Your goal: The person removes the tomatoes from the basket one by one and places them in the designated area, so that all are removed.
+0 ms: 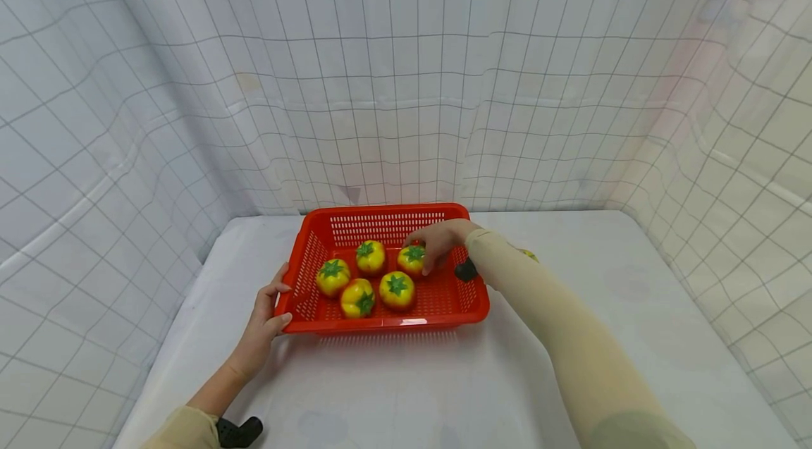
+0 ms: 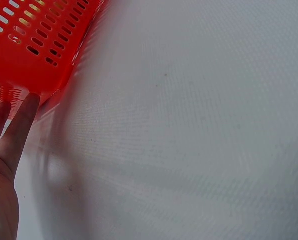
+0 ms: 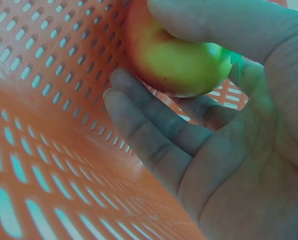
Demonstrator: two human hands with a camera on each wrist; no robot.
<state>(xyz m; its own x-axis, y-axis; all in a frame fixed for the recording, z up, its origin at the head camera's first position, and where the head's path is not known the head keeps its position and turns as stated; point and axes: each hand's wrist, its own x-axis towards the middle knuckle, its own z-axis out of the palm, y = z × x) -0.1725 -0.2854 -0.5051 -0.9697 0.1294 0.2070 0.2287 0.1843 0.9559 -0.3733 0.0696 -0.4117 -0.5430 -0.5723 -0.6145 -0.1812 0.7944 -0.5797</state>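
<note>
A red plastic basket with slotted walls stands on the table, holding several yellow-red bell peppers with green star-shaped caps. At its left end, my left hand holds the rim near the front corner; the left wrist view shows two fingers against the outer wall. My right hand reaches inside from the right and grips one bell pepper between thumb and fingers. In the right wrist view this pepper is beside the slotted wall. Other peppers sit to its left and front.
Partly hidden behind my right forearm, a small yellow thing lies on the white table, right of the basket. White grid-patterned curtains close off the back and both sides. Black devices are strapped at the wrists.
</note>
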